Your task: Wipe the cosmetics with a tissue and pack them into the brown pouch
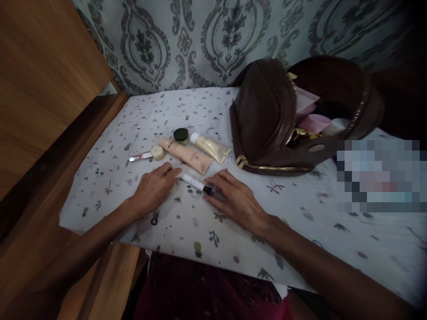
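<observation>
A slim white tube (pixel 192 181) with a black end lies slantwise between my two hands, low over the table or resting on it. My left hand (pixel 155 186) has its fingertips closed on the tube's far left end. Around the black end, the fingers and thumb of my right hand (pixel 235 198) grip from both sides; part of that end is hidden. Just beyond lie a peach squeeze tube (pixel 187 155) and a pale yellow tube (pixel 211 147) with a white cap. A dark-lidded jar (pixel 181 135), a small cream-coloured jar (pixel 158 153) and a thin shiny tube (pixel 140 156) sit beside them.
An open brown bag (pixel 263 111) with gold zips stands at the right back, pink and white items (pixel 316 122) inside. The patterned cloth (pixel 196 226) covers the table. Wooden furniture (pixel 50 80) borders the left, a patterned curtain (pixel 187 44) the back. A blurred-out patch covers the far right.
</observation>
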The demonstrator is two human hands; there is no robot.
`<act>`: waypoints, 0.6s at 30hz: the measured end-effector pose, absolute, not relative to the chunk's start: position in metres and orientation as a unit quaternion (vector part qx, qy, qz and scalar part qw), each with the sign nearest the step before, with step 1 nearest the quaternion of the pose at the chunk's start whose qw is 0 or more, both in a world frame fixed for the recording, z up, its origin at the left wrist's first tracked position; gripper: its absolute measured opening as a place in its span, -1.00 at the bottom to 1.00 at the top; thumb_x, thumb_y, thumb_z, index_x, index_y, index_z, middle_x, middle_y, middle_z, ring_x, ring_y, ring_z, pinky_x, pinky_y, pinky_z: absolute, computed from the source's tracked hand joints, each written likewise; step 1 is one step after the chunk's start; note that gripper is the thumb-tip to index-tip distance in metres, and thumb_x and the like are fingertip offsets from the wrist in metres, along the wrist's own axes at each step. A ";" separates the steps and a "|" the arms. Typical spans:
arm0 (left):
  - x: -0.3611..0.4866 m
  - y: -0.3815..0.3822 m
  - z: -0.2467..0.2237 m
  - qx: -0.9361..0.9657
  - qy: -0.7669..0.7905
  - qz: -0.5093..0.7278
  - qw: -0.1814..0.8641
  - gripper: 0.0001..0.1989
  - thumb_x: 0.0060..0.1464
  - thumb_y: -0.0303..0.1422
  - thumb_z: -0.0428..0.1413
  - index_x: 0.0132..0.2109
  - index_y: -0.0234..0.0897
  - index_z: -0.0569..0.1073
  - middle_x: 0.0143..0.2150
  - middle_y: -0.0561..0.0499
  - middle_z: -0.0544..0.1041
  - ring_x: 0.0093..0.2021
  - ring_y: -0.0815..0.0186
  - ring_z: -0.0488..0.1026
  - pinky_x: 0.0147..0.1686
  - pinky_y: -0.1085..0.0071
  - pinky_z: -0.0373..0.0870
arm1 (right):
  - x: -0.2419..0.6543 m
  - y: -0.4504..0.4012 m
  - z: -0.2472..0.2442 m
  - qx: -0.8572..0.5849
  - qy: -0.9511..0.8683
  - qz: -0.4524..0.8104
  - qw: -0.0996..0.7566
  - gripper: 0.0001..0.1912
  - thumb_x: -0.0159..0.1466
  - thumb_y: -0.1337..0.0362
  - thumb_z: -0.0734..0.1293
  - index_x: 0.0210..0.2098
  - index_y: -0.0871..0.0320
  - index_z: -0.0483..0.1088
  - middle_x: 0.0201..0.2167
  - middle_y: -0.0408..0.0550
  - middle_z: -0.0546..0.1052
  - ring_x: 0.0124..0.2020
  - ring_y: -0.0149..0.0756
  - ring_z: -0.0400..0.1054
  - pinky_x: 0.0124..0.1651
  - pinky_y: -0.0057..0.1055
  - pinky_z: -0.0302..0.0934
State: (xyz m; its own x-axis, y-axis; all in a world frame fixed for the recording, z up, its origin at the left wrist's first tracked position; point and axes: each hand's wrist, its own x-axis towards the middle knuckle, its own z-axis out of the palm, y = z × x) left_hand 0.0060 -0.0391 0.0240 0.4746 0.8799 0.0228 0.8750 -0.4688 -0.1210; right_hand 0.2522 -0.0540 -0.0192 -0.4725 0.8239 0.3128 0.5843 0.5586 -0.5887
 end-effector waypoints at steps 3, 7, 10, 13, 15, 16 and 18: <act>0.006 -0.037 0.025 -0.862 -0.502 0.013 0.064 -0.72 0.37 -0.35 -0.05 0.11 -0.25 0.45 -0.09 -0.07 0.50 -0.27 0.27 0.50 -0.50 0.45 0.29 | 0.251 -0.055 -0.018 -0.416 -0.834 0.208 0.297 -0.77 0.35 0.36 0.27 -0.02 0.13 0.45 -0.16 0.02 0.52 -0.18 -0.21 0.46 -0.16 -0.30 0.39; 0.011 -0.044 0.028 -0.875 -0.468 -0.072 0.099 -0.71 0.38 -0.34 -0.08 0.13 -0.27 0.41 -0.14 -0.06 0.50 -0.23 0.26 0.50 -0.49 0.47 0.32 | 0.250 -0.055 -0.017 -0.412 -0.809 0.248 0.336 -0.85 0.37 0.33 0.26 -0.15 0.13 0.47 -0.28 -0.04 0.56 -0.27 -0.27 0.45 -0.21 -0.35 0.35; 0.023 -0.058 0.029 -0.896 -0.403 -0.134 0.126 -0.71 0.38 -0.41 -0.10 0.16 -0.30 0.35 -0.15 -0.04 0.50 -0.23 0.30 0.50 -0.45 0.47 0.38 | 0.250 -0.056 -0.018 -0.426 -0.784 0.282 0.352 -0.89 0.36 0.31 0.27 -0.21 0.13 0.45 -0.35 -0.09 0.56 -0.37 -0.33 0.42 -0.28 -0.40 0.30; 0.039 -0.067 0.024 -0.916 -0.361 -0.110 0.136 -0.68 0.34 -0.50 -0.11 0.18 -0.35 0.31 -0.15 -0.06 0.49 -0.24 0.29 0.49 -0.47 0.46 0.40 | 0.249 -0.056 -0.019 -0.435 -0.788 0.273 0.340 -0.91 0.31 0.37 0.28 -0.24 0.15 0.44 -0.38 -0.10 0.54 -0.38 -0.32 0.41 -0.29 -0.39 0.29; 0.046 -0.068 0.018 -0.921 -0.365 -0.058 0.126 -0.65 0.32 -0.52 -0.11 0.20 -0.36 0.31 -0.15 -0.08 0.49 -0.20 0.23 0.50 -0.50 0.44 0.40 | 0.250 -0.056 -0.020 -0.443 -0.797 0.249 0.326 -0.89 0.29 0.40 0.27 -0.24 0.15 0.45 -0.33 -0.06 0.53 -0.33 -0.29 0.42 -0.25 -0.36 0.31; 0.048 -0.066 0.015 -0.920 -0.372 -0.037 0.122 -0.64 0.32 -0.53 -0.11 0.21 -0.36 0.31 -0.15 -0.10 0.49 -0.18 0.21 0.50 -0.49 0.43 0.40 | 0.250 -0.056 -0.020 -0.448 -0.800 0.237 0.320 -0.87 0.30 0.40 0.27 -0.23 0.14 0.45 -0.29 -0.03 0.53 -0.28 -0.26 0.43 -0.22 -0.34 0.32; 0.047 -0.061 0.010 -0.912 -0.392 -0.012 0.116 -0.62 0.31 -0.52 -0.11 0.22 -0.32 0.32 -0.12 -0.11 0.49 -0.15 0.19 0.50 -0.48 0.43 0.41 | 0.250 -0.056 -0.020 -0.460 -0.803 0.221 0.308 -0.85 0.32 0.39 0.26 -0.21 0.14 0.47 -0.20 0.02 0.52 -0.20 -0.21 0.43 -0.16 -0.29 0.34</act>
